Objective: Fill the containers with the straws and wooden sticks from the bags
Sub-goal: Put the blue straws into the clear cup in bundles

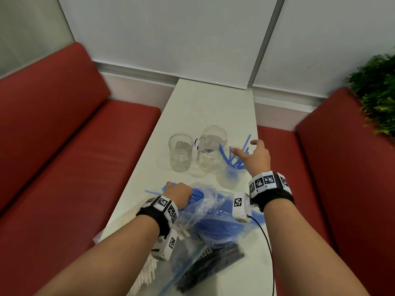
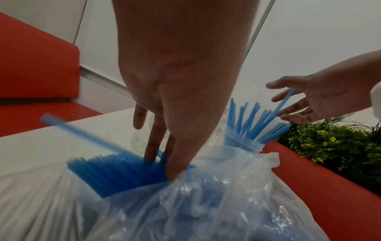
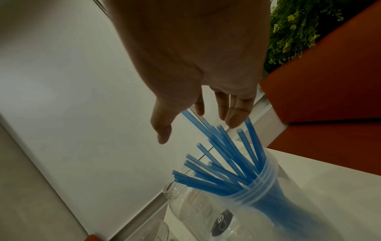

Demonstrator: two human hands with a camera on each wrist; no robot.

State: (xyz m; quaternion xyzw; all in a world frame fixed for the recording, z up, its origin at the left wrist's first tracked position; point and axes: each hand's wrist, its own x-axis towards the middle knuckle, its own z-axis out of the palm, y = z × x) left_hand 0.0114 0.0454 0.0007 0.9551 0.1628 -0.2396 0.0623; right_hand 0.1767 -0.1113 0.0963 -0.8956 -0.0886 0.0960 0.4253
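Note:
A clear plastic bag point(image 1: 210, 212) point(image 2: 206, 203) of blue straws point(image 1: 195, 195) point(image 2: 115, 172) lies near the table's front. My left hand point(image 1: 177, 189) point(image 2: 163, 164) reaches into the bag's mouth, thumb and fingers dug into the straw ends and pinching some. To the right stands a translucent cup point(image 1: 229, 176) point(image 3: 266, 195) point(image 2: 241, 141) holding several blue straws point(image 1: 235, 161) point(image 3: 226, 163). My right hand point(image 1: 245, 147) point(image 3: 198, 130) point(image 2: 288, 104) hovers just above their tips, fingers spread, gripping nothing. One loose blue straw point(image 1: 154, 192) point(image 2: 82, 133) sticks out left of the bag.
Two empty clear jars point(image 1: 180, 154) point(image 1: 211, 150) stand left of the cup. A zip bag of black sticks point(image 1: 211, 265) and white sticks point(image 1: 145, 274) lie at the near edge of the white table point(image 1: 209, 103). Red benches point(image 1: 64, 146) point(image 1: 342, 167) flank it; a plant point(image 1: 376, 92) is at the right.

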